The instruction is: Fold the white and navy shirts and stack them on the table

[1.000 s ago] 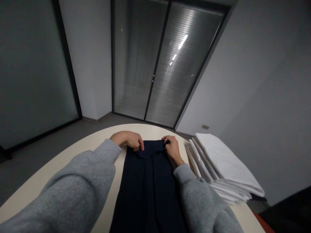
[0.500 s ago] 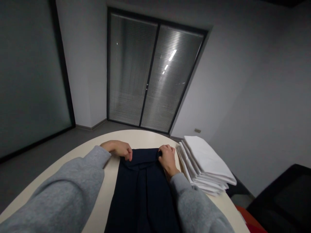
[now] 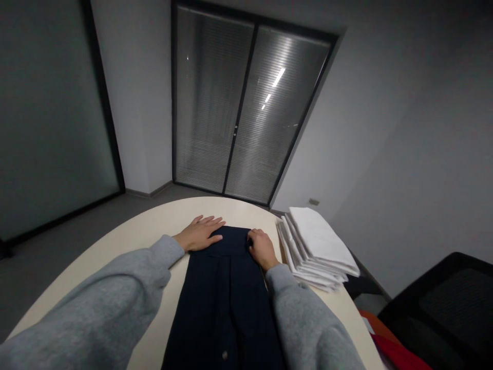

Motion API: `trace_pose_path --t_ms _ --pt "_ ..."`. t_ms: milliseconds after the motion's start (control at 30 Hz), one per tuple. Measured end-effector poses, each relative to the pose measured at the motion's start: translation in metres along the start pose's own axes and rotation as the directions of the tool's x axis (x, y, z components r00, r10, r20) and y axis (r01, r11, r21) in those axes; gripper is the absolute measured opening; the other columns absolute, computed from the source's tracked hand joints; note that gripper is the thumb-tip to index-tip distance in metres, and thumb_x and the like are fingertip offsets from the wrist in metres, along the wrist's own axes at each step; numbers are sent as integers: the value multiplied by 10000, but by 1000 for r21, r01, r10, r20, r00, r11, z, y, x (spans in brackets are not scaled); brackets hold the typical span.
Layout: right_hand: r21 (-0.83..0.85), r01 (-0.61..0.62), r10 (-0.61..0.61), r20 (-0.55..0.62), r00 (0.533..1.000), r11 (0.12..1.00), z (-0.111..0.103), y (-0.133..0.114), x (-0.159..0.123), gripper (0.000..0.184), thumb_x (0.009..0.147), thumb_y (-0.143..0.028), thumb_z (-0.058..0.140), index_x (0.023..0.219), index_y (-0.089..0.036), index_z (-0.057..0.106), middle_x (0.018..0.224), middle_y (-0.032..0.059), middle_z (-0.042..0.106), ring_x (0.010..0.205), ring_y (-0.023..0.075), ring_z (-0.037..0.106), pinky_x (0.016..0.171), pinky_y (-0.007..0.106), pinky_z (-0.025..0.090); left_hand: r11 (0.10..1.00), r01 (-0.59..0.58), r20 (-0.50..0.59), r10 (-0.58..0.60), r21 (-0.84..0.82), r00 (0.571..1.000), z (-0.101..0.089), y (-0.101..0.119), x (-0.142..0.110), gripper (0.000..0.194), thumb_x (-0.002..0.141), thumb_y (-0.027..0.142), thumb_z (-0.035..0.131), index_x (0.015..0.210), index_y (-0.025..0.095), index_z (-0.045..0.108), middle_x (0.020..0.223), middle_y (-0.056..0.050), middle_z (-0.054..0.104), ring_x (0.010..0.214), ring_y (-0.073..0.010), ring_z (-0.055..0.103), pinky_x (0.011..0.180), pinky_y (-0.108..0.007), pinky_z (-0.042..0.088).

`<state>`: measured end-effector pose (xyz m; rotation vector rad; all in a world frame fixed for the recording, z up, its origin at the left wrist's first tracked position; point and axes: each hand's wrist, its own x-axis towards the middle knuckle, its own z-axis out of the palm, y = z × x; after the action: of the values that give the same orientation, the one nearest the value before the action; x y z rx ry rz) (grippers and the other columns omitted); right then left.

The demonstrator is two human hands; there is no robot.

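Observation:
A dark navy shirt (image 3: 208, 298) lies folded into a long strip on the table, running from its far side toward me. Folded edges run down its middle, and a small pale button shows near the bottom of the view. My left hand (image 3: 200, 234) rests flat on the shirt's far left corner, fingers spread. At the far right corner, my right hand (image 3: 262, 247) has its fingers curled in, gripping the shirt's edge; its fingertips are partly hidden.
The round cream table (image 3: 127, 234) carries a stack of folded white cloths (image 3: 318, 241) close to my right hand. Beyond the table's right edge are a black chair (image 3: 442, 308) and red fabric (image 3: 396, 352). A glass door (image 3: 246, 108) with blinds stands behind.
My left hand has gone from pinching the shirt's far left corner to lying flat on it. The far end, loosely folded before, now lies flatter. My right hand stays at its corner.

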<state>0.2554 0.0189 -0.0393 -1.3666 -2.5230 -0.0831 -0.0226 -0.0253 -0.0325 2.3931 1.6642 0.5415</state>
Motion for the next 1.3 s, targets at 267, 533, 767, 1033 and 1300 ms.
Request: trace_pose_path --t_ms 267,533,767,1033,1300 --pt "-26 -65 66 56 996 998 -15 -6 -2 304 830 -15 542 952 -212 739 1051 117 745 1037 270 632 909 374 400 1000 -18 107 20 -14 994 15 5 -4 706 980 670 498 1605 360 396 1702 -38 301 1579 -321 241 1262 -496 56" --pt "120 75 -79 26 997 990 -58 -54 35 434 1021 -304 457 1428 -255 601 1571 20 529 1458 199 440 1202 326 279 996 -48 158 35 79 987 20 5 0 746 986 656 486 1627 294 363 1704 -89 282 1592 -324 200 1267 -539 45" --pt "146 48 -79 221 972 988 16 -57 41 645 1083 -556 244 1622 -216 343 1685 63 339 1573 261 266 1276 522 152 985 -64 176 35 159 984 26 1 -4 848 1021 718 297 1673 183 206 1725 -112 184 1596 -300 189 1275 -534 95" --pt "120 21 -53 272 961 993 27 -49 43 702 1068 -636 190 1651 -251 252 1718 14 248 1598 242 186 1291 529 87 991 -63 178 41 116 983 22 -5 -5 857 1013 756 231 1676 214 195 1726 -74 197 1598 -293 182 1275 -522 73" --pt "82 -13 -11 285 959 997 17 -53 40 654 1084 -578 234 1637 -233 295 1700 42 299 1582 265 240 1278 564 142 984 -91 171 65 153 983 21 -12 -1 740 1055 678 264 1661 254 253 1719 -67 246 1586 -284 224 1271 -535 98"
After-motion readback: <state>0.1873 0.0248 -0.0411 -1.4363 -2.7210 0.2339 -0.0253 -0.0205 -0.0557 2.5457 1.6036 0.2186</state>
